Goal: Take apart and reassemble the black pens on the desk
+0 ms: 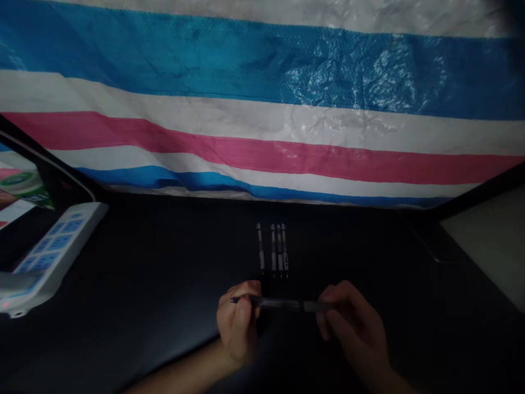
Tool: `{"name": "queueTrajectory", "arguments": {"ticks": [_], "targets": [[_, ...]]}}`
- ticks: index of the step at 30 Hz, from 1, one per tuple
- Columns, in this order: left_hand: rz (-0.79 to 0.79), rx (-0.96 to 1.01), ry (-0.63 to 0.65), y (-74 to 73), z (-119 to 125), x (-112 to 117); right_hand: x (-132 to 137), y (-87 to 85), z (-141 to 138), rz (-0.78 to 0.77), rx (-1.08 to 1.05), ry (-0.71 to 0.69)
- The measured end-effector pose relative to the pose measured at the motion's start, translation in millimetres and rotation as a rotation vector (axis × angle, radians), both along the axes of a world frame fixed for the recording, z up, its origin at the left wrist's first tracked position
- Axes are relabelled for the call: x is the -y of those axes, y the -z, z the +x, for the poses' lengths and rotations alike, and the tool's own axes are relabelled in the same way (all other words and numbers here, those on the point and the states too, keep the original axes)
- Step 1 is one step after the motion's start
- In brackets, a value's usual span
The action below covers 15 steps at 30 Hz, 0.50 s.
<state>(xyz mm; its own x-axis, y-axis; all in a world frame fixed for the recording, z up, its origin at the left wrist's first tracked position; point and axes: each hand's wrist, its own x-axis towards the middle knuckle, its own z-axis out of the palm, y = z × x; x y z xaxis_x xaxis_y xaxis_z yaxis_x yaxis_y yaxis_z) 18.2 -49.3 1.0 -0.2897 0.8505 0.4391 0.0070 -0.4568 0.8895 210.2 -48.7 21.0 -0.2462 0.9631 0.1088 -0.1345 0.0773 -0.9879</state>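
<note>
A dark pen (283, 303) lies level between both my hands, just above the black table (156, 284). My left hand (238, 323) is closed round its left end, where the tip pokes out past my fingers. My right hand (353, 323) pinches the right end. Just beyond the hands, several pens (273, 247) with pale barrels lie side by side on the table, pointing away from me.
A white power strip (53, 251) with blue sockets lies at the left edge, a small red light near its end. A striped blue, white and pink tarpaulin (262, 126) hangs behind the table. A pale surface (492, 241) sits at the right.
</note>
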Motion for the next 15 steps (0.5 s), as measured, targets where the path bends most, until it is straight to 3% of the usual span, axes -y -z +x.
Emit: {"name": "queueTrajectory", "arguments": {"ticks": [6,15], "targets": [[-0.006,0.066,0.028,-4.0,4,-2,-2,0.4,0,-0.007,-0.165,0.012],[-0.034,0.238,0.028,-8.8,7,-4,-4,-6.2,10,0.043,-0.285,0.233]]}}
